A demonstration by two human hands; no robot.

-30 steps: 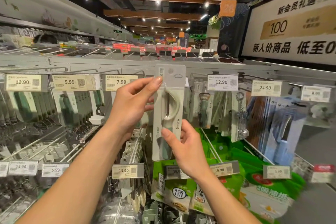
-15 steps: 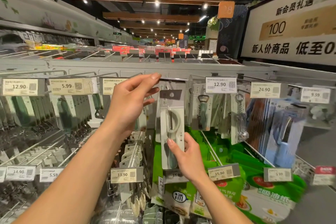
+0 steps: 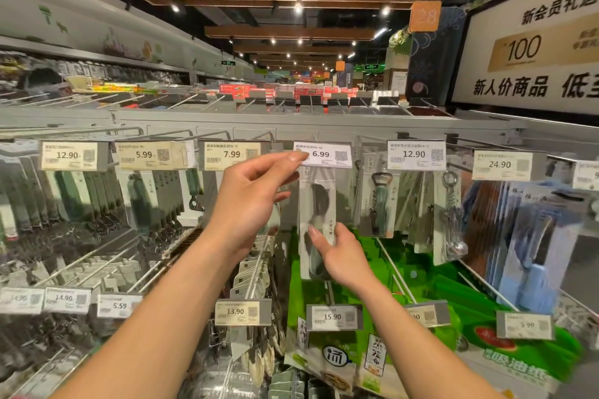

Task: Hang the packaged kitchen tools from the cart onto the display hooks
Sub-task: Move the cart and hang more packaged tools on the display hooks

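A packaged peeler (image 3: 316, 204) on a white card hangs on a display hook under the 6.99 price tag (image 3: 327, 155), in the middle of the upper row. My right hand (image 3: 340, 257) holds the package's lower end, thumb on the front and fingers behind. My left hand (image 3: 252, 201) is raised beside it, fingers nearly straight, its index fingertip touching the left edge of the 6.99 price tag. The cart is out of view.
Bottle openers (image 3: 377, 204) hang right of the peeler under a 12.90 tag (image 3: 415, 155). Dark green tools (image 3: 155, 197) fill the hooks to the left. Green bags (image 3: 389, 327) hang on the lower row. Long bare hook rods (image 3: 97, 256) jut out at lower left.
The peeler package went from held in front of the rack to hanging on the hook. The 6.99 tag, unseen before, now sits in front of it. My right hand slid to its lower end.
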